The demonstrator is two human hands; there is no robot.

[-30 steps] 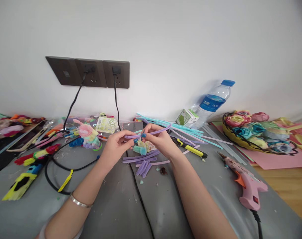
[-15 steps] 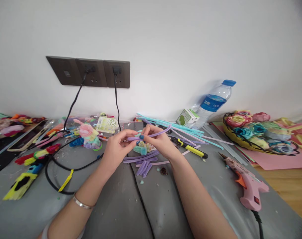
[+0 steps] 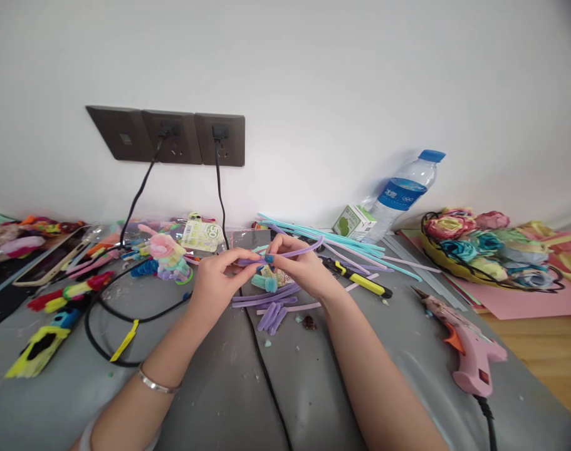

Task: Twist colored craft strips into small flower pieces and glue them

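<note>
Both of my hands pinch a purple pipe cleaner (image 3: 300, 251) above the middle of the table. My left hand (image 3: 222, 275) has its thumb and fingertips closed on the left part of it. My right hand (image 3: 297, 266) pinches it close by, and a free length sticks out to the right. Below the hands lie a folded bundle of short purple pipe cleaners (image 3: 272, 317) and a small teal fuzzy piece (image 3: 265, 284). Several longer purple pipe cleaners (image 3: 252, 300) rest just behind the bundle.
Blue pipe cleaners (image 3: 341, 235), a yellow-black utility knife (image 3: 363, 280), a small box (image 3: 353, 220) and a leaning water bottle (image 3: 402, 194) stand behind. At right are a pink glue gun (image 3: 473, 357) and a basket of flowers (image 3: 492, 250). Black cables (image 3: 266, 369) cross the table.
My left hand has shifted slightly to the left, its fingertips sliding a little along the purple pipe cleaner. My right hand stays nearly in place, still pinching.
</note>
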